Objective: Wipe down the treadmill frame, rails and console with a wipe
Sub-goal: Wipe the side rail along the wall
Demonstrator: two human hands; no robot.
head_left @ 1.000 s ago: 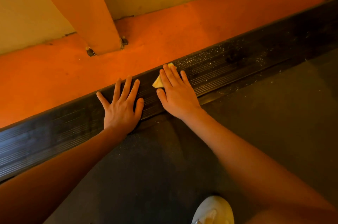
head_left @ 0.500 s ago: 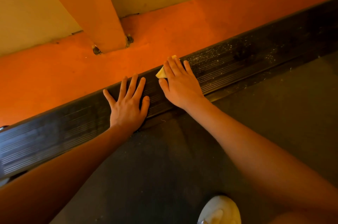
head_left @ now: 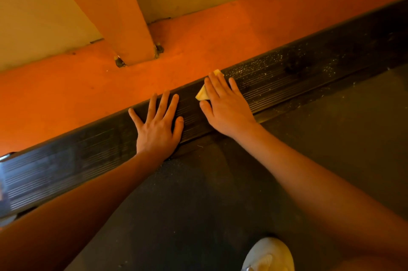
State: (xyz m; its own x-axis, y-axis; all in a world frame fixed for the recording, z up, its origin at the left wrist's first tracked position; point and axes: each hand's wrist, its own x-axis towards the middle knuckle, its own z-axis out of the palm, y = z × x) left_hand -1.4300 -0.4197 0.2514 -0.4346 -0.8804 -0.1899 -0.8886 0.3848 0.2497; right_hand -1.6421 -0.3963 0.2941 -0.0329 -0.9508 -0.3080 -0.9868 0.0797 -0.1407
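Observation:
The treadmill's black ribbed side rail runs diagonally from lower left to upper right. My right hand lies flat on it with straight fingers, pressing a small yellowish wipe whose corners show beside the thumb and past the fingertips. My left hand rests flat on the rail just to the left, fingers spread, holding nothing. Pale dust specks cover the rail to the right of the wipe; the stretch to the left looks darker.
The dark treadmill belt lies on the near side of the rail, with my white shoe on it. Beyond the rail are an orange floor, an orange bolted post and a pale wall.
Both hands have shifted a little to the right along the rail with the wipe under the right hand. The view has followed them.

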